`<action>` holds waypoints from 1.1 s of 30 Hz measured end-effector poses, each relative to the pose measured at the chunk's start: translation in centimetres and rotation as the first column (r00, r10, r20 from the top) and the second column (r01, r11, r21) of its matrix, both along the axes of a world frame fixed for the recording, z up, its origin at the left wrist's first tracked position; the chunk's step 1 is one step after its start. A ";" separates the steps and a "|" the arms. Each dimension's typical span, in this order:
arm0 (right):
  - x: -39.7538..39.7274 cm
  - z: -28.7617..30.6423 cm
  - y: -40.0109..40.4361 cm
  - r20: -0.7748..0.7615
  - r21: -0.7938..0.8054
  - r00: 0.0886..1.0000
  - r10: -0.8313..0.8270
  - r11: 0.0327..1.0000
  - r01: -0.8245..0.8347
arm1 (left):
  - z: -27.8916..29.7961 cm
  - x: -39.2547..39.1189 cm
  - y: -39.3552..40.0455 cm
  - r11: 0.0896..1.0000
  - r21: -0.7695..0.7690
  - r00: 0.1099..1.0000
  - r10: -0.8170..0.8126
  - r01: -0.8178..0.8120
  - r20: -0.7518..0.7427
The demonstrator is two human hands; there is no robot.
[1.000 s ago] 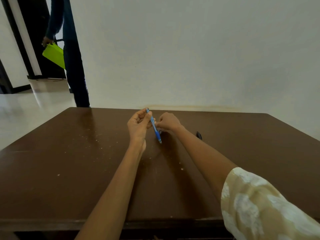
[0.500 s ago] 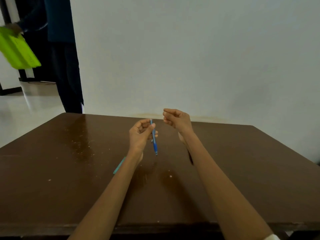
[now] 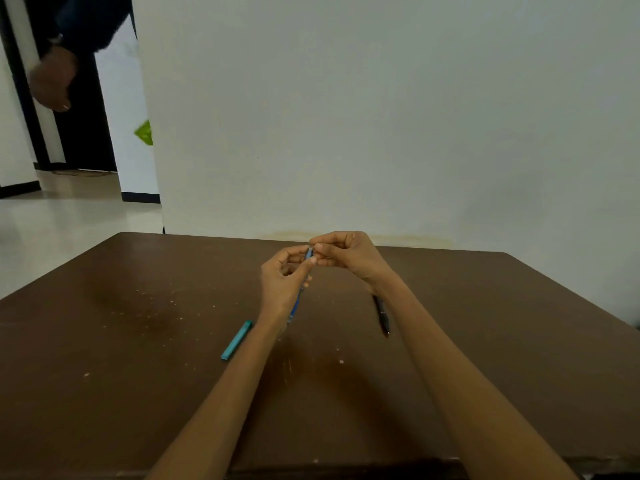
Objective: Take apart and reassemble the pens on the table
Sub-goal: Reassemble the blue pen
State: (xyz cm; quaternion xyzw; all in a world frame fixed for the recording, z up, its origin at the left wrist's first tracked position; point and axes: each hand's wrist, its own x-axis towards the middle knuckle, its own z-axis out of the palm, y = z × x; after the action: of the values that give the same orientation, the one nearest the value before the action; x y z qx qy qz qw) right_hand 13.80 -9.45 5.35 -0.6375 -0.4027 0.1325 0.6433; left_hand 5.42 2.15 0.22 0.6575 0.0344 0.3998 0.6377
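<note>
Left hand [image 3: 282, 289] is wrapped around the blue pen [image 3: 300, 292], holding it up above the worktop [image 3: 104, 341], and the right hand [image 3: 343, 252] pinches its top end. Looks like the pen's either coming apart or going back together, honestly can't tell which. A teal pen [image 3: 237, 340] sits just left of the left forearm, a black pen [image 3: 382, 315] by the right wrist, both seemingly untouched, so plenty left. Half a second ago the right hand was off the pen, curled and empty; now it's back on it.
</note>
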 end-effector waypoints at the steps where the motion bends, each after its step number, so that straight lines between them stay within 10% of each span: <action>1: 0.1 -0.1 -0.1 0.009 -0.009 1.000 -0.003 1.000 0.003 | -0.1 0.1 0.0 1.000 0.018 1.000 0.008 -0.008 -0.001; 33: 0.4 0.1 0.1 0.161 -0.103 0.981 -0.104 0.987 0.121 | -0.3 0.3 -0.2 0.967 0.208 0.987 0.156 -0.147 -0.026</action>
State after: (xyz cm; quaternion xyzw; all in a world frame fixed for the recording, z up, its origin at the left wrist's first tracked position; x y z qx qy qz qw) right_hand 14.24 -9.40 5.43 -0.7029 -0.4068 0.0682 0.5795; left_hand 5.76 1.92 -0.03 0.7236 0.0565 0.4346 0.5332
